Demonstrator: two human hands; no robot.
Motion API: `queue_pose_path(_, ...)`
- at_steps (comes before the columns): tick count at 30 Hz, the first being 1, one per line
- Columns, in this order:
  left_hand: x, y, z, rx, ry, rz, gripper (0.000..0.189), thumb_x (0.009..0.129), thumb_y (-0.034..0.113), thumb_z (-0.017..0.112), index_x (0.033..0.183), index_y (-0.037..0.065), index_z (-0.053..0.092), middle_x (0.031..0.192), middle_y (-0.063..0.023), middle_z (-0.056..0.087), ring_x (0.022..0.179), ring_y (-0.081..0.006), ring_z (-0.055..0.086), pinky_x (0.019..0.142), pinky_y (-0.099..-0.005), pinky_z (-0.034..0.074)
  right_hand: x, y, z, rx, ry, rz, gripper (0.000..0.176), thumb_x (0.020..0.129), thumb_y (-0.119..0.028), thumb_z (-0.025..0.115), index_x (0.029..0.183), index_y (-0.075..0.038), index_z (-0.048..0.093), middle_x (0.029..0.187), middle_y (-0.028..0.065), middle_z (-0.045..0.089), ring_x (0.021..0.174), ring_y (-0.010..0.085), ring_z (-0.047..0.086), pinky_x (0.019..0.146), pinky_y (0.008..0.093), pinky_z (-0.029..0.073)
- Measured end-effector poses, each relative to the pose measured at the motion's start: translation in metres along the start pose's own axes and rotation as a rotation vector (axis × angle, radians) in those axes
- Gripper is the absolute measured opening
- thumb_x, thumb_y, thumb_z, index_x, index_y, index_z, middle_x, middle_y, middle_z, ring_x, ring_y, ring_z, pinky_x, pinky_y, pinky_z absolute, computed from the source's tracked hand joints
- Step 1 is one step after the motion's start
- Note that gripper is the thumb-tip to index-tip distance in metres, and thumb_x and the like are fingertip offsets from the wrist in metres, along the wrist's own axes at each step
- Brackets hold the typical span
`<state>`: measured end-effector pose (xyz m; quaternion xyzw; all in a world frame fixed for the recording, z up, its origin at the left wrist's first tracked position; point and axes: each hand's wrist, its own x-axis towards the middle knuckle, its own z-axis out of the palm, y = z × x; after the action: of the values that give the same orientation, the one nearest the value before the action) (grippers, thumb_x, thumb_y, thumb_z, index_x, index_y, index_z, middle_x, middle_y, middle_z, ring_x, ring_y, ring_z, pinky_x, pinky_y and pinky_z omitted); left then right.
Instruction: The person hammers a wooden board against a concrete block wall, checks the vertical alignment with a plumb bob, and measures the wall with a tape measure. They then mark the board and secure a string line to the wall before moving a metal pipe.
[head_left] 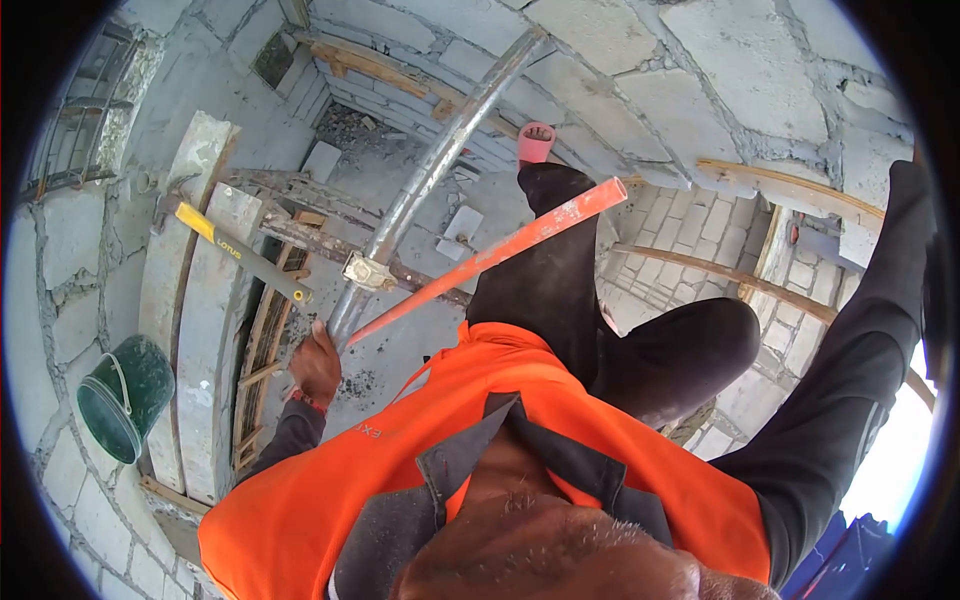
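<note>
My left hand (pixel 316 368) is at the lower end of a grey steel pipe (pixel 440 160), with its fingers appearing curled round it; part of the grip is hidden. A coupler clamp (pixel 368 272) sits on the pipe just above. Close by, a red pipe (pixel 500 245) slants up to the right, its narrow-looking far end beside my hand. A yellow and grey tool handle marked LOTUS (pixel 238 252) rests against the boards, its end a little above my fingers. My right arm (pixel 850 340) reaches up along the right edge, and its hand does not show.
A green bucket (pixel 128 395) hangs or stands by the block wall (pixel 75 270) at left. Upright boards (pixel 215 340) and a rusty crossbar (pixel 330 240) are near my left arm. Wooden strips (pixel 720 265) cross at right. My pink slipper (pixel 536 150) is by the far wall.
</note>
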<state>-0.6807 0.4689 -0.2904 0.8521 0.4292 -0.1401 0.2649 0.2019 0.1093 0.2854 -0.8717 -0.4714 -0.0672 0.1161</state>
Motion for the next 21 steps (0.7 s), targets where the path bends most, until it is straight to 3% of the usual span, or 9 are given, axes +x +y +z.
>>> queue_pose_path(10, 0.001, -0.001, 0.010, 0.107, 0.035, -0.099, 0.075, 0.110, 0.050, 0.030, 0.081, -0.002, 0.077, 0.082, -0.0304, 0.070, 0.079, -0.0518, 0.068, 0.077, -0.0603, 0.053, -0.001, 0.008, 0.006, -0.065, 0.061, -0.002, 0.045, 0.098, -0.023, 0.049, 0.140, -0.011, 0.061, 0.134, 0.0161, 0.065, 0.127, 0.0314, 0.061, 0.113, 0.0438, 0.041)
queue_pose_path(18, -0.004, -0.002, 0.007, 0.064, 0.000, -0.118, 0.076, 0.110, 0.054, 0.024, 0.096, -0.001, 0.076, 0.094, -0.0332, 0.070, 0.095, -0.0555, 0.065, 0.090, -0.0620, 0.050, 0.011, 0.029, 0.010, -0.197, 0.085, 0.023, 0.048, 0.097, -0.018, 0.045, 0.144, -0.014, 0.058, 0.136, 0.0170, 0.065, 0.127, 0.0328, 0.061, 0.111, 0.0441, 0.043)
queue_pose_path(21, -0.005, 0.003, -0.003, 0.119, -0.049, -0.124, 0.074, 0.109, 0.053, 0.025, 0.100, 0.002, 0.077, 0.097, -0.0285, 0.072, 0.094, -0.0533, 0.067, 0.090, -0.0599, 0.052, 0.019, 0.049, 0.013, -0.299, 0.078, 0.061, 0.050, 0.097, -0.016, 0.044, 0.145, -0.016, 0.057, 0.137, 0.0173, 0.064, 0.127, 0.0334, 0.061, 0.111, 0.0442, 0.044)
